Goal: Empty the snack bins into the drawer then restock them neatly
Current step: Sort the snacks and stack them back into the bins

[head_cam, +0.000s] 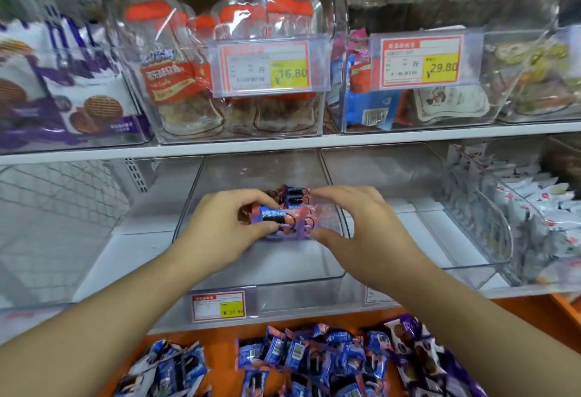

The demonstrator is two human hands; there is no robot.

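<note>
- Left hand [226, 223]: I pinch a pink-and-blue snack packet [276, 219].
- Right hand [355, 223]: fingers spread, steadying the row.
- Clear bin [283, 274]: I'd align packets squarely against its back wall.

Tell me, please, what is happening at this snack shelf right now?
A person is restocking a clear bin on the lower shelf. The left hand holds a small bundle of blue and pink snack packs inside the bin, fingers curled round them, while the right hand hovers open beside the bundle, as if to steady it. The rest of the bin looks bare. Many more of the same packs lie loose in the orange drawer below.
</note>
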